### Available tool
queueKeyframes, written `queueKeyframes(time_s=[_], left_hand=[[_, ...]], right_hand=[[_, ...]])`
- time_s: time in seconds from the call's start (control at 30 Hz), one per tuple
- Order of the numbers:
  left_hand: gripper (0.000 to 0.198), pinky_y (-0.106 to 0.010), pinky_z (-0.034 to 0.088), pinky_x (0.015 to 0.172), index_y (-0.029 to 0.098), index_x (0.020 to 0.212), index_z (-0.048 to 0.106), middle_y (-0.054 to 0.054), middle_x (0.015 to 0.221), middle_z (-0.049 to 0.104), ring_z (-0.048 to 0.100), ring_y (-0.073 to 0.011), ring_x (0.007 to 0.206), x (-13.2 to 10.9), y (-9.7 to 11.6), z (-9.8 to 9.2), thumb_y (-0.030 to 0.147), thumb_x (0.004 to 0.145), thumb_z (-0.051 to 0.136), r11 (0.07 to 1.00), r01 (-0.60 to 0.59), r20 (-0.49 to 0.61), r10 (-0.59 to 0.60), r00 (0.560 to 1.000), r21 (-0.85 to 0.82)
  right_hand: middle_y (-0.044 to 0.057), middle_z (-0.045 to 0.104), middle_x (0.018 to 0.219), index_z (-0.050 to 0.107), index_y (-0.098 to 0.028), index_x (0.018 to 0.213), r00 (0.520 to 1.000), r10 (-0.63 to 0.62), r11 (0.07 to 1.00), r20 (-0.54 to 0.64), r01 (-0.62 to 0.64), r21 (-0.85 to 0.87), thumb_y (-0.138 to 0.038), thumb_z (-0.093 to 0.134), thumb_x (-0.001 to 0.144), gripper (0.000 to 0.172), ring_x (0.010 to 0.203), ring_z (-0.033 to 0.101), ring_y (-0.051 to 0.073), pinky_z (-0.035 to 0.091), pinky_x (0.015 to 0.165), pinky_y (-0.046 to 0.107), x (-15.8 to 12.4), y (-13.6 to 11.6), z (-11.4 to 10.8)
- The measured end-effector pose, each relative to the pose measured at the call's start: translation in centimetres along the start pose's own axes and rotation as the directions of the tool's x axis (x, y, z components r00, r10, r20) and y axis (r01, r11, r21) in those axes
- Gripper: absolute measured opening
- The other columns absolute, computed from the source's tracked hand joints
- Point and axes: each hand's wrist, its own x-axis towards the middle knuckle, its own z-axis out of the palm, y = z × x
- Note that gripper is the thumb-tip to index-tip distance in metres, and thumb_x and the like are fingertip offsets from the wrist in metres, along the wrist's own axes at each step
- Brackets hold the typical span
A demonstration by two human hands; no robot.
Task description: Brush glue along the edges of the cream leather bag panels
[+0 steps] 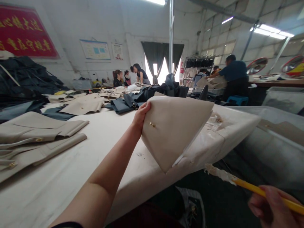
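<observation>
My left hand (142, 116) is raised above the white-covered work table (71, 186), gripping the edge of a folded beige leather bag panel (173, 129) with a small gold fitting (152, 124). At the lower right, my right hand (270, 205) holds a yellow-handled brush (258, 191), its tip thickly caked with white glue (219, 173). The brush tip points up and left, apart from the panel. Several similar beige leather pieces (35, 133) with gold fittings lie in stacks on the table to my left.
Dark navy leather pieces (122, 104) and more beige pieces lie along the table. A dark pile (26, 76) rises at the far left. Co-workers (140, 74) stand at the far end, another person (234, 71) sits at the right, and a grey bin (280, 101) stands nearby.
</observation>
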Motion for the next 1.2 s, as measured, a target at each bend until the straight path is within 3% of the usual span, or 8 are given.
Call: queueKeyframes(time_s=[0.1, 0.2, 0.3, 0.47, 0.63, 0.8, 1.03, 1.2], left_hand=[[0.015, -0.024, 0.056, 0.057, 0.014, 0.088, 0.067, -0.002, 0.068, 0.071, 0.067, -0.0149, 0.056, -0.6, 0.8, -1.0, 0.025, 0.08, 0.072, 0.987, 0.155, 0.019, -0.156, 0.988, 0.036], [0.011, -0.027, 0.058, 0.057, 0.011, 0.088, 0.067, -0.006, 0.071, 0.073, 0.069, -0.0171, 0.057, -0.4, 2.0, -1.7, 0.021, 0.083, 0.069, 0.947, 0.3, 0.045, -0.307, 0.951, 0.113], [0.014, -0.028, 0.059, 0.06, 0.009, 0.093, 0.067, -0.008, 0.074, 0.074, 0.07, -0.018, 0.059, -0.5, 2.3, -2.4, 0.02, 0.084, 0.068, 0.918, 0.368, 0.051, -0.379, 0.924, 0.148], [0.011, -0.028, 0.058, 0.059, 0.009, 0.09, 0.068, -0.01, 0.075, 0.074, 0.07, -0.0188, 0.059, -2.0, -0.6, -4.0, 0.019, 0.085, 0.066, 0.905, 0.413, 0.033, -0.418, 0.908, 0.1], [0.012, -0.03, 0.059, 0.064, 0.009, 0.092, 0.07, -0.011, 0.078, 0.076, 0.071, -0.0196, 0.062, -2.6, -3.2, -6.0, 0.016, 0.085, 0.064, 0.891, 0.454, -0.006, -0.454, 0.891, -0.004], [0.018, -0.03, 0.059, 0.068, 0.01, 0.098, 0.07, -0.011, 0.082, 0.077, 0.072, -0.02, 0.063, -2.4, -4.1, -6.8, 0.018, 0.083, 0.07, 0.887, 0.452, 0.046, -0.45, 0.892, -0.095], [0.017, -0.035, 0.06, 0.076, 0.009, 0.1, 0.069, -0.011, 0.08, 0.077, 0.073, -0.0219, 0.067, -2.5, -5.2, -6.7, 0.018, 0.089, 0.06, 0.82, 0.555, 0.064, -0.551, 0.832, -0.141], [0.022, -0.038, 0.058, 0.085, 0.009, 0.107, 0.069, -0.012, 0.083, 0.077, 0.074, -0.0226, 0.069, -2.7, -5.2, -6.9, 0.017, 0.089, 0.059, 0.823, 0.538, 0.044, -0.54, 0.84, -0.183]], right_hand=[[0.004, 0.056, 0.066, 0.064, -0.024, 0.079, 0.998, 0.036, 0.999, 0.061, -0.036, 0.005, -0.064, 0.077, 0.074, 0.043, 0.059, 0.05, 0.016, 0.043, 0.046, 0.026, -0.2, -1.2, 1.7], [0.002, 0.057, 0.067, 0.062, -0.02, 0.082, 0.989, -0.043, 0.995, 0.144, 0.055, -0.08, -0.067, 0.068, 0.082, 0.048, 0.059, 0.05, 0.013, 0.045, 0.053, 0.022, -0.2, -2.0, 3.7], [0.001, 0.06, 0.069, 0.062, -0.019, 0.089, 0.976, -0.08, 0.987, 0.203, 0.106, -0.122, -0.066, 0.065, 0.086, 0.047, 0.058, 0.053, 0.013, 0.045, 0.055, 0.023, 0.6, -1.7, 5.5], [0.004, 0.063, 0.066, 0.065, -0.018, 0.092, 0.962, -0.099, 0.935, 0.256, 0.178, -0.308, -0.079, 0.058, 0.08, 0.063, 0.05, 0.055, 0.017, 0.045, 0.049, 0.027, 2.6, -0.4, 7.5], [0.003, 0.059, 0.057, 0.062, -0.019, 0.079, 0.919, -0.029, 0.901, 0.393, 0.195, -0.389, -0.085, 0.051, 0.075, 0.066, 0.045, 0.053, 0.018, 0.044, 0.048, 0.03, 2.0, -1.4, 9.2], [0.004, 0.054, 0.048, 0.058, -0.023, 0.06, 0.889, -0.049, 0.814, 0.455, 0.299, -0.498, -0.083, 0.043, 0.073, 0.063, 0.043, 0.053, 0.02, 0.044, 0.053, 0.034, 2.1, -2.8, 10.6], [0.005, 0.056, 0.049, 0.057, -0.024, 0.059, 0.873, -0.2, 0.731, 0.446, 0.436, -0.525, -0.088, 0.038, 0.075, 0.069, 0.046, 0.056, 0.023, 0.043, 0.058, 0.038, 6.1, -2.2, 12.2], [0.003, 0.054, 0.047, 0.057, -0.024, 0.056, 0.849, -0.087, 0.762, 0.522, 0.394, -0.514, -0.082, 0.043, 0.077, 0.063, 0.043, 0.054, 0.02, 0.043, 0.056, 0.035, 3.0, -2.9, 11.8]])
